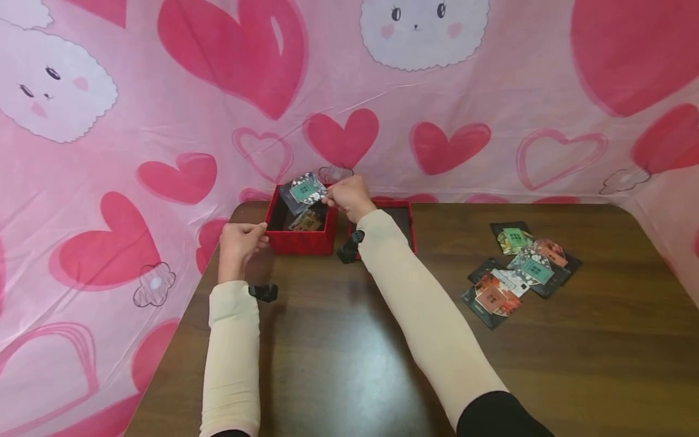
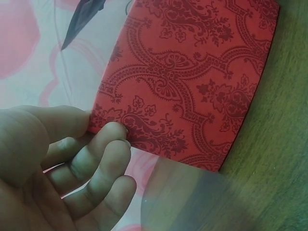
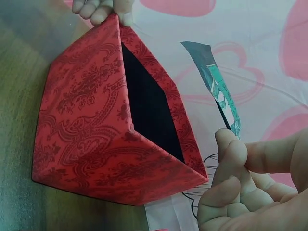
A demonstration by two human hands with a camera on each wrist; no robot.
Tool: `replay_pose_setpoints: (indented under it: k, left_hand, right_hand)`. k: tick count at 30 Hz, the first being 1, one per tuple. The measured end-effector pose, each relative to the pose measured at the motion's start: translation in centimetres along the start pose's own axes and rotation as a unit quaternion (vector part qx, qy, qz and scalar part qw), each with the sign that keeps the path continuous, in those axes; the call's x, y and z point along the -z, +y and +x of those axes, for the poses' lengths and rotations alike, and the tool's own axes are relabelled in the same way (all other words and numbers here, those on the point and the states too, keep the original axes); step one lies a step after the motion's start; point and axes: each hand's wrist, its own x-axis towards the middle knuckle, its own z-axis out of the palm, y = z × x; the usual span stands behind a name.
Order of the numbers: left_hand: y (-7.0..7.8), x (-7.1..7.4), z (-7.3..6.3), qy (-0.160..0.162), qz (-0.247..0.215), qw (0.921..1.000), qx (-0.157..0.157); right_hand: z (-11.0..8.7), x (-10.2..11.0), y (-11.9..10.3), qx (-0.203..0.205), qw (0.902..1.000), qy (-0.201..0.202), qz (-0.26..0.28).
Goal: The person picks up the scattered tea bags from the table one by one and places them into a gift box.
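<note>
A red box [image 1: 300,243] with a dark floral pattern and black interior stands at the back left of the table. My left hand [image 1: 238,244] pinches its near left corner; in the left wrist view the thumb and index finger meet at the rim of the patterned wall [image 2: 183,77]. My right hand [image 1: 351,195] pinches the edge of a dark flat packet [image 1: 307,189] with a teal label, held over the box opening. In the right wrist view this packet [image 3: 216,84] is seen nearly edge-on. Another packet [image 1: 307,221], brownish, lies inside the box.
Right of the box lies a red-rimmed tray or lid [image 1: 413,233], partly behind the right forearm. Several packets [image 1: 494,297] with orange, teal and green labels lie in a loose pile on the right of the wooden table [image 1: 338,358]. A pink heart-print cloth [image 1: 382,97] hangs behind.
</note>
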Motion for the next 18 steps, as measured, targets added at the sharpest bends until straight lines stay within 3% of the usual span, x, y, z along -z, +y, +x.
replay_pose_setpoints:
  k: [9, 18]
  left_hand:
    - [0.2, -0.2, 0.0, -0.003, -0.004, 1.0000, 0.006]
    - [0.2, 0.1, -0.2, -0.010, 0.008, 0.9997, 0.023]
  right_hand:
    - [0.0, 0.8, 0.6, -0.012, 0.9976, -0.067, -0.009]
    - [-0.3, 2.9, 0.5, 0.018, 0.9981, -0.045, -0.037]
